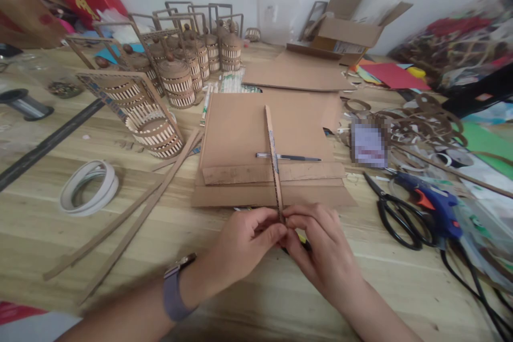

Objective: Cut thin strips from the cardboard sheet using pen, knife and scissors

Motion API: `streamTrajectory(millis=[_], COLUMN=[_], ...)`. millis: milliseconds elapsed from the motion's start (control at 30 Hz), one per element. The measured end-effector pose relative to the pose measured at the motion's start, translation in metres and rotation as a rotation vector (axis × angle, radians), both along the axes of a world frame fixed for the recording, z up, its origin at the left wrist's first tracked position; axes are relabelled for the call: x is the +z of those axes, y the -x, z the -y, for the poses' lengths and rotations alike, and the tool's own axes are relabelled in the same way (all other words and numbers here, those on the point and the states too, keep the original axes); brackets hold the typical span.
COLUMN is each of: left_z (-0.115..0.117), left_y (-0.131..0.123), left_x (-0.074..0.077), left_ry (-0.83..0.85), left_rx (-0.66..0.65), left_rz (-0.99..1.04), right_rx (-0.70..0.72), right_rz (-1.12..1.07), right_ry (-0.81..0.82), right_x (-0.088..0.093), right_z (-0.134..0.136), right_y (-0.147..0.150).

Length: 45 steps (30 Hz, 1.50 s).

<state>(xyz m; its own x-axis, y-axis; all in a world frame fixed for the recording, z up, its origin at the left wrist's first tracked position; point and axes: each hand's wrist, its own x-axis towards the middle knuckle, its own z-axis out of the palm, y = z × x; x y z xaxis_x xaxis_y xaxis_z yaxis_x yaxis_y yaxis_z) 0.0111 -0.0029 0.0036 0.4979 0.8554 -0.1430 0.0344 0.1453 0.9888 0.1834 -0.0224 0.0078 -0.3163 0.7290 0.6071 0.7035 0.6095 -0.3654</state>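
Brown cardboard forms the strip [274, 163], its near end pinched between the fingertips of the left hand [242, 240] and the right hand [328, 251], which meet there. Its far end points away over the cardboard sheets [236, 128], and it crosses above a pen [300, 158]; whether it touches either cannot be told. Something yellow and black [303, 239] shows partly under the right hand. A watch [176, 291] is on the left wrist.

Left of the sheets, long strips [154, 195] lie on the wooden table [401, 288], with white rings [88, 187] beyond them. Behind stand an open basket [156, 136] with a tall handle and a cluster of lidded ones [176, 83]. To the right are black scissors [404, 222], a blue glue gun [435, 206] just beside them, and tangled curls [425, 123] of brown strip. An opened box [348, 29] sits at the back, near red paper [396, 75].
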Motion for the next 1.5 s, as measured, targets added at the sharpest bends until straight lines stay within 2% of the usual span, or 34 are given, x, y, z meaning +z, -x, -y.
streamTrajectory(millis=[100,200,333,500,700,867,1033,1267,1500], left_z=[-0.002,-0.001,0.003,0.004,0.002,-0.002,-0.002,0.000,0.002], left_y=[0.000,0.000,0.001,0.001,0.001,-0.001,-0.001,0.000,-0.002], left_x=[0.003,0.004,-0.001,-0.009,-0.008,-0.003,-0.001,0.000,-0.006], left_ry=[-0.018,-0.106,-0.220,-0.252,-0.141,0.046,0.189,0.116,0.125], left_rx=[-0.016,-0.011,0.005,0.006,0.002,-0.025,0.007,0.026,-0.026], left_rz=[-0.037,-0.140,-0.277,-0.323,-0.208,-0.039,0.056,0.036,0.062], right_rx=[0.005,-0.004,-0.006,0.033,0.050,0.087,0.067,0.037,-0.046], right_rz=[0.052,0.090,0.077,0.018,-0.022,-0.005,0.018,-0.011,-0.052], right_ry=[-0.032,-0.039,-0.037,0.042,0.149,0.111,0.040,-0.017,-0.019], right_x=[-0.001,-0.003,-0.003,0.001,0.005,0.003,-0.002,-0.003,-0.002], right_z=[-0.001,-0.001,-0.001,-0.004,-0.005,-0.005,-0.006,-0.004,-0.005], right_y=[0.000,0.002,0.003,0.001,-0.003,-0.005,-0.008,-0.006,-0.008])
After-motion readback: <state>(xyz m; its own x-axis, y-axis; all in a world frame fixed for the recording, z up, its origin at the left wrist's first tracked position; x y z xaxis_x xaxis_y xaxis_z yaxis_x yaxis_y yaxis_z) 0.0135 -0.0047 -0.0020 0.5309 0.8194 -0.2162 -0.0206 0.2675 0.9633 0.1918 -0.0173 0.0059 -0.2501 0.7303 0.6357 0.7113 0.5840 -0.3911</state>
